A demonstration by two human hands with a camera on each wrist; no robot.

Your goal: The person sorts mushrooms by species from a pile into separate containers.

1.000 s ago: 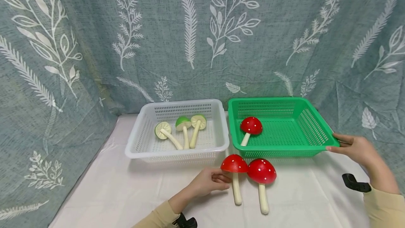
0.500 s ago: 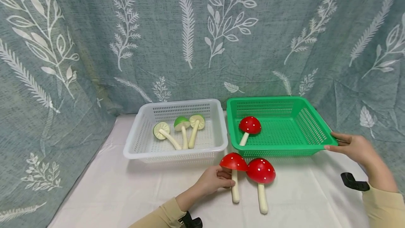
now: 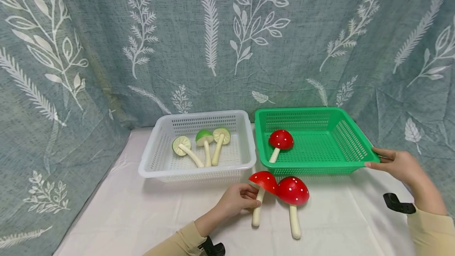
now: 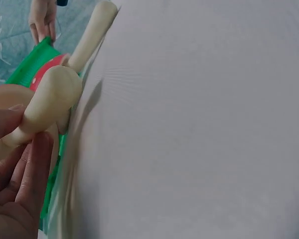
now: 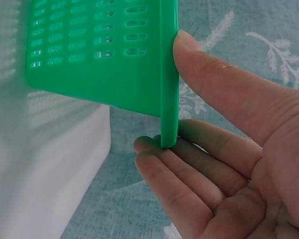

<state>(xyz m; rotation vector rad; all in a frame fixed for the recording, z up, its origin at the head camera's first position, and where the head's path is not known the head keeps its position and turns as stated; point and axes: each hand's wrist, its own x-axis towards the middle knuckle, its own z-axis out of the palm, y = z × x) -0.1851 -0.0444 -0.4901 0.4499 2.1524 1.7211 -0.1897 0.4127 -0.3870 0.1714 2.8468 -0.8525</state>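
My left hand (image 3: 235, 200) pinches the pale stem of a red toy mushroom with white dots (image 3: 264, 180), thumb on one side and fingers on the other. In the left wrist view the thick end of its stem (image 4: 57, 94) points toward the camera. The mushroom is tilted, its cap against that of a second red mushroom (image 3: 293, 191) lying on the cloth. My right hand (image 3: 401, 167) holds the front right corner of the green basket (image 3: 320, 165); the right wrist view has the thumb on top of its rim (image 5: 169, 89) and fingertips beneath.
Inside the green basket lies another red mushroom (image 3: 281, 140). Left of it stands a white basket (image 3: 199, 172) with three green-capped mushrooms (image 3: 204, 138). A patterned curtain (image 3: 199, 42) hangs behind both, and a white cloth (image 3: 117, 216) covers the table.
My left hand has reached the nearer mushroom and taken its stem between thumb and fingers. The stem's lower end has swung left, tilting the cap. My right hand stays at the basket corner.
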